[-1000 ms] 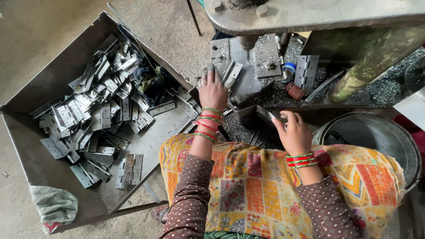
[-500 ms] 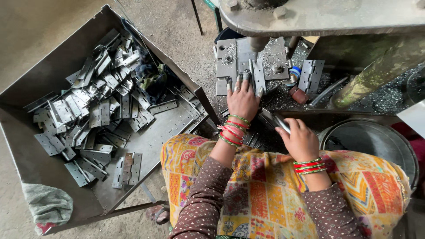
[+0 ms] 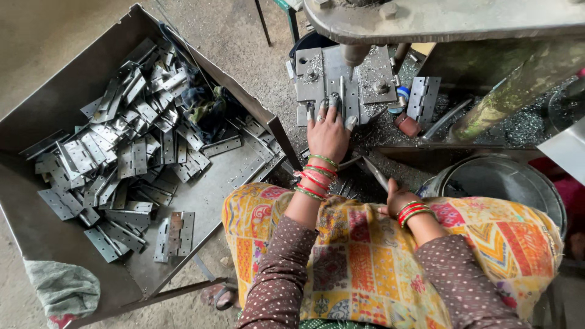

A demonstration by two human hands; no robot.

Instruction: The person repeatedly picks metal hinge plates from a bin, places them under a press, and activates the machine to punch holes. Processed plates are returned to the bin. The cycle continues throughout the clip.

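Pinch risk: left hand point(image 3: 328, 135) lies open, fingertips pressing the hinge plate point(image 3: 341, 91) on the press bed directly under the ram point(image 3: 355, 53), while right hand point(image 3: 399, 198) is closed around a metal strip point(image 3: 373, 172) at the desk's near edge, so a slip could jam things.

Single head view, steeply downward, close.
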